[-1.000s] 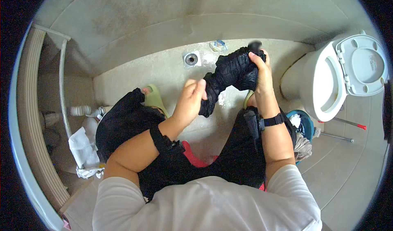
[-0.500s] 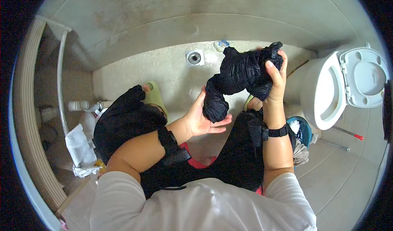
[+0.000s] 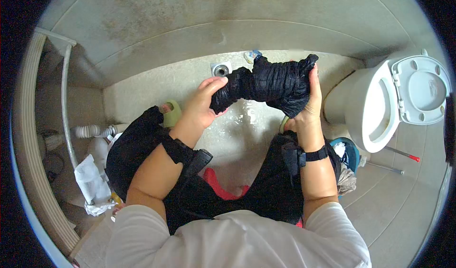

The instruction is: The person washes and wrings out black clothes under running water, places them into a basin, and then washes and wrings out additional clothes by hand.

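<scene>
Left hand (image 3: pixel 198 105) has risen, gripping crinkled, bunched black cloth (image 3: pixel 280 82).

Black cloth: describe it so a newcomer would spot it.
Find the white toilet at the picture's right; left of it is the right hand. From there the black cloth spans to the left hand. Unlike the worn black trousers below, it is tightly wrinkled.

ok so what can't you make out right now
Head view: parts of the left hand and right hand, hidden by the black cloth.
Head view: most of the red thing, hidden by the trousers.
Head view: part of the blue bucket, hidden by the trousers.
Head view: any print on the lid label, too small.
</scene>
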Tool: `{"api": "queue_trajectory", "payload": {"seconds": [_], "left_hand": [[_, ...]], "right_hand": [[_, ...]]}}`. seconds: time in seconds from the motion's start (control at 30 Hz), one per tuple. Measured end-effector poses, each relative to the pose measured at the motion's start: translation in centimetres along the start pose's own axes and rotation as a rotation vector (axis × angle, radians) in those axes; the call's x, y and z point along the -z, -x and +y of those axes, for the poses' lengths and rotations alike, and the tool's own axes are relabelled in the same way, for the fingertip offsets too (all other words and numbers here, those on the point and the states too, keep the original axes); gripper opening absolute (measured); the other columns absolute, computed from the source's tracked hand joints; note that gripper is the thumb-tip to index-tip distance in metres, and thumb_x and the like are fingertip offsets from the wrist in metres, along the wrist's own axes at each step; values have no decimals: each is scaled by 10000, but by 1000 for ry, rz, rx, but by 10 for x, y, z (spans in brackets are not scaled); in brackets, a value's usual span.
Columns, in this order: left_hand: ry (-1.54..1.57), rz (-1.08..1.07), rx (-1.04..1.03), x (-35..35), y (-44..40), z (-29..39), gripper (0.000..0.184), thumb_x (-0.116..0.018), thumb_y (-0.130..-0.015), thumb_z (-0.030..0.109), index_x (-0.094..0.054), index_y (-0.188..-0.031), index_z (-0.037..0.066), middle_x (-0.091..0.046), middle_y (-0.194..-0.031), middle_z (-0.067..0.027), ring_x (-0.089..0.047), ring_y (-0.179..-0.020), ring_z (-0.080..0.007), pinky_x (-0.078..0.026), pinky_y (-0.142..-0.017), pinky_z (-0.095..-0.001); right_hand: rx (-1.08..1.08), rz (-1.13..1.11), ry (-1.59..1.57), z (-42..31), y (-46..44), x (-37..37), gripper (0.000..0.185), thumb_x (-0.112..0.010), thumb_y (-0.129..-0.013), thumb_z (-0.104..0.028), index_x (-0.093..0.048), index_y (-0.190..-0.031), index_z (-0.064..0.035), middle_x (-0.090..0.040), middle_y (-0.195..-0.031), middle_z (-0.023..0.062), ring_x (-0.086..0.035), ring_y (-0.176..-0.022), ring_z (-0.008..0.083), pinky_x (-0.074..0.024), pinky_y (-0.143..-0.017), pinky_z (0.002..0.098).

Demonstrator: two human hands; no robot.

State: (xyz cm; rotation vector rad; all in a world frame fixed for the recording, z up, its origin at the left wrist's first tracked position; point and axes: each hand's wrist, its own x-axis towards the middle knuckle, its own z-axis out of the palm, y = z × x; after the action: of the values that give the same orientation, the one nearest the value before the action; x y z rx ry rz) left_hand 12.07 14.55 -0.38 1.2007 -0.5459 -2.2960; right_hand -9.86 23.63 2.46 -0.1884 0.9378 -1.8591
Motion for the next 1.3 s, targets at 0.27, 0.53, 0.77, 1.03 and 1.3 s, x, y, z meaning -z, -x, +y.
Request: {"api": "queue_trajectory", "payload": {"seconds": [0.27,0.53,0.77,1.03,1.3], "left_hand": [[-279,8,-321,5,-2,-6,389,-749,-729,146,-505,-1013,42,-570,-904,-53,-557,-767,-124,-473,-676,-261],[-601,-32,-430,30,-1,-27,354,-695,-797,275,-523,-1022,62,-578,-969,-52,-543,-870,-151,-441,-782,-286],[-40,-121,283,42,-17,-50,623,-401,-865,627,-497,-1207,115,-582,-1124,-59,-550,-1076,-241,-372,-923,-539],[498,-351,612,27,-7,-67,642,-486,-828,584,-497,-1246,97,-501,-1286,-100,-500,-1139,-357,-255,-985,-624],[-93,-285,-533,-26,15,38,340,-663,-690,40,-565,-1015,59,-605,-1012,-75,-588,-931,-216,-464,-874,-363]], "right_hand": [[-234,-1,132,1,-10,13,569,-487,-869,-545,-525,-1206,-88,-598,-1123,107,-587,-1019,271,-469,-889,411],[-270,-1,229,6,-13,28,378,-606,-845,-253,-562,-1121,2,-627,-1063,109,-614,-951,226,-490,-842,349],[156,-113,415,-6,13,-15,352,-694,-732,-135,-515,-1015,-25,-589,-951,84,-572,-865,184,-462,-815,310],[261,-262,535,-11,28,-15,465,-723,-679,-214,-485,-1034,-30,-583,-989,107,-570,-872,196,-460,-798,319],[-190,18,-46,8,-4,24,309,-482,-903,-342,-593,-1015,-77,-638,-991,79,-614,-914,233,-491,-849,378]]}}
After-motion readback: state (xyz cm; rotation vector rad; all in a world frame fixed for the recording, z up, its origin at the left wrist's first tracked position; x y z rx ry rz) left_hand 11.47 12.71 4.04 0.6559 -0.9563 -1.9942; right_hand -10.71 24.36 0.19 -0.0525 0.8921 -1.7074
